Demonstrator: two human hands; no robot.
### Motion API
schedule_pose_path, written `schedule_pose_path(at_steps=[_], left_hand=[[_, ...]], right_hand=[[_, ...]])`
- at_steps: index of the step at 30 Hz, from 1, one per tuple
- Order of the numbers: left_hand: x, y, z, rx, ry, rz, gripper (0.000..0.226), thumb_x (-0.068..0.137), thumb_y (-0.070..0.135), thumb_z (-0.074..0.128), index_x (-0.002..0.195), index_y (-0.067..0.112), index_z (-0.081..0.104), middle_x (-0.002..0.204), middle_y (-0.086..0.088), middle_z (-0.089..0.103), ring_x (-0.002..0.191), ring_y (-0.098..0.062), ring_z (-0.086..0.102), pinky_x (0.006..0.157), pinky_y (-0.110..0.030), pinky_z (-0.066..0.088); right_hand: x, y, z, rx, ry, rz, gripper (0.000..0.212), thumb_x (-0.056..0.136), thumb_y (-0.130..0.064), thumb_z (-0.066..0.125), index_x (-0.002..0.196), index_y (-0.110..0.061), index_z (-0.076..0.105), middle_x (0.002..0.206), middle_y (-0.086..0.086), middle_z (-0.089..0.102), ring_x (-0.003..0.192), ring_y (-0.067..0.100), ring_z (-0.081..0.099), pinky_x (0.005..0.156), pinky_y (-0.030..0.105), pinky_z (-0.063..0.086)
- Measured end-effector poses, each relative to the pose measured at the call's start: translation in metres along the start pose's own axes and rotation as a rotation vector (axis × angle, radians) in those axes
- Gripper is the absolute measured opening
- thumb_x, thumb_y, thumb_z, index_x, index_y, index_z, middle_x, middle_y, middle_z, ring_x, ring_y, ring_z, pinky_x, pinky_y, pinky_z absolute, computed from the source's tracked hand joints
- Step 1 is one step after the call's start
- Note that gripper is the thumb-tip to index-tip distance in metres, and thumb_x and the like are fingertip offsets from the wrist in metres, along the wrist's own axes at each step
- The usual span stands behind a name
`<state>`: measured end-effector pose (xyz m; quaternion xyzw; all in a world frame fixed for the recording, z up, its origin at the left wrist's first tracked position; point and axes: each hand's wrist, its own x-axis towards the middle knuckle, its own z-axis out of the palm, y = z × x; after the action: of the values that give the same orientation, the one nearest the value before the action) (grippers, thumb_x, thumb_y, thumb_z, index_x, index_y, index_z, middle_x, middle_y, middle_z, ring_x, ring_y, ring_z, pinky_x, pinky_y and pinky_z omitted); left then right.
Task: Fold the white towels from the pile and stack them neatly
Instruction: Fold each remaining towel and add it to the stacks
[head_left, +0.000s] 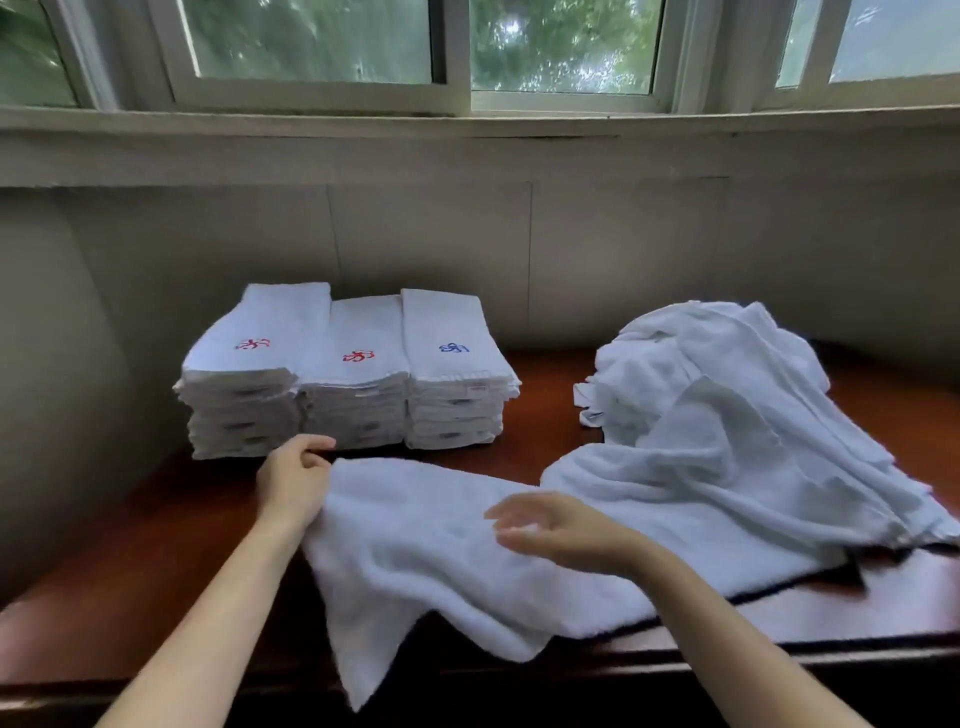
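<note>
At lower centre of the frame, my left hand (293, 480) has its grip closed on the upper left corner of the towel (447, 561), fingers curled over the edge and pinching the cloth. My right hand (558, 527) hovers over the middle of that same towel with its grip wide, palm turned up and fingers loosely spread; it is blurred, and I cannot tell whether it touches the cloth.

I see the towel lying spread and rumpled across the dark wooden counter (156, 525), with one corner drooping over the near edge at the bottom of the frame. Its right end runs up against the pile of unfolded towels (727, 415), which is heaped at centre right.

Just above my left hand, at centre left, stand three stacks of folded towels (348, 374), side by side and touching. The left and middle stacks show a red emblem on top, the right stack a blue one.

Behind the counter rises a pale wall (623, 249), and across the top of the frame runs a window (467, 52) with green foliage beyond.
</note>
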<state>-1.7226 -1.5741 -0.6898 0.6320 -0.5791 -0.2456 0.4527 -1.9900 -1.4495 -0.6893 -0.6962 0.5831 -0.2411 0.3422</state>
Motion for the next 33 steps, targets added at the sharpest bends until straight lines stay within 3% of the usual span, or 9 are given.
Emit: schedule_pose_path(at_steps=[3, 5, 11, 15, 20, 24, 28, 31, 33], left_hand=[[0.015, -0.018, -0.027, 0.142, 0.259, 0.031, 0.032, 0.086, -0.003, 0.045, 0.098, 0.014, 0.069, 0.102, -0.014, 0.069, 0.096, -0.037, 0.058, 0.080, -0.036, 0.046], [0.020, -0.031, -0.037, 0.223, 0.318, 0.001, 0.033, 0.086, -0.003, 0.043, 0.099, 0.012, 0.069, 0.105, -0.017, 0.068, 0.098, -0.040, 0.057, 0.080, -0.037, 0.045], [0.020, -0.047, -0.035, 0.753, -0.155, -0.081, 0.038, 0.091, 0.014, 0.049, 0.128, 0.023, 0.057, 0.134, -0.008, 0.052, 0.124, -0.032, 0.041, 0.098, -0.035, 0.038], [0.002, -0.033, -0.010, 0.538, -0.472, 0.156, 0.031, 0.096, 0.018, 0.048, 0.126, 0.020, 0.057, 0.126, -0.004, 0.058, 0.108, -0.020, 0.056, 0.087, -0.026, 0.044], [-0.003, -0.015, 0.014, 0.943, -0.561, 0.261, 0.049, 0.102, 0.035, 0.031, 0.150, 0.031, 0.020, 0.147, -0.004, 0.042, 0.127, -0.027, 0.045, 0.097, -0.036, 0.039], [-0.005, -0.013, 0.024, 1.128, -0.584, 0.196, 0.049, 0.101, 0.025, 0.029, 0.149, 0.027, 0.023, 0.147, -0.004, 0.041, 0.127, -0.028, 0.044, 0.094, -0.040, 0.041], [0.000, -0.017, 0.026, 0.971, -0.553, 0.310, 0.074, 0.088, 0.005, 0.042, 0.151, 0.033, 0.016, 0.149, -0.003, 0.030, 0.129, -0.025, 0.037, 0.087, -0.035, 0.045], [0.008, -0.018, 0.016, 0.921, -0.680, 0.208, 0.081, 0.085, 0.003, 0.045, 0.152, 0.034, 0.011, 0.154, -0.001, 0.023, 0.131, -0.025, 0.039, 0.096, -0.037, 0.047], [0.014, -0.019, 0.007, 0.927, -0.694, 0.127, 0.076, 0.086, 0.002, 0.044, 0.151, 0.032, 0.018, 0.150, -0.006, 0.027, 0.115, -0.027, 0.051, 0.082, -0.033, 0.051]], right_hand=[[0.008, 0.023, -0.015, -0.545, 0.285, 0.159, 0.038, 0.095, -0.038, 0.049, 0.131, -0.024, 0.051, 0.129, -0.003, 0.056, 0.121, 0.017, 0.049, 0.099, 0.030, 0.039], [0.012, 0.037, -0.017, -0.744, 0.233, 0.312, 0.044, 0.096, -0.041, 0.043, 0.135, -0.021, 0.045, 0.136, 0.004, 0.050, 0.124, 0.027, 0.046, 0.101, 0.036, 0.039], [0.018, 0.029, 0.014, -0.888, 0.111, 0.328, 0.033, 0.098, -0.040, 0.034, 0.118, -0.019, 0.050, 0.120, 0.010, 0.048, 0.109, 0.034, 0.050, 0.081, 0.036, 0.038], [0.016, 0.002, 0.024, -0.805, 0.023, 0.194, 0.029, 0.099, -0.037, 0.035, 0.078, -0.020, 0.046, 0.106, 0.008, 0.059, 0.091, 0.027, 0.053, 0.069, 0.031, 0.034], [0.014, -0.007, 0.018, -0.091, -0.112, 0.179, 0.023, 0.097, -0.022, 0.044, 0.091, -0.020, 0.065, 0.077, 0.000, 0.066, 0.057, 0.017, 0.059, 0.052, 0.022, 0.048], [0.025, 0.020, -0.001, -0.560, 0.217, 0.208, 0.032, 0.093, -0.017, 0.049, 0.124, -0.023, 0.052, 0.116, 0.005, 0.057, 0.101, 0.025, 0.056, 0.081, 0.034, 0.050], [0.025, 0.045, -0.015, -0.639, 0.132, 0.394, 0.082, 0.083, -0.013, 0.053, 0.150, -0.032, 0.011, 0.154, 0.006, 0.021, 0.140, 0.031, 0.021, 0.112, 0.050, 0.022], [0.027, 0.054, -0.023, -0.551, 0.078, 0.457, 0.081, 0.082, -0.019, 0.050, 0.150, -0.035, 0.010, 0.150, 0.004, 0.029, 0.137, 0.029, 0.027, 0.113, 0.050, 0.021], [0.028, 0.057, -0.030, -0.606, 0.057, 0.475, 0.075, 0.082, -0.026, 0.055, 0.148, -0.034, 0.019, 0.140, 0.003, 0.039, 0.130, 0.028, 0.033, 0.106, 0.042, 0.031]])
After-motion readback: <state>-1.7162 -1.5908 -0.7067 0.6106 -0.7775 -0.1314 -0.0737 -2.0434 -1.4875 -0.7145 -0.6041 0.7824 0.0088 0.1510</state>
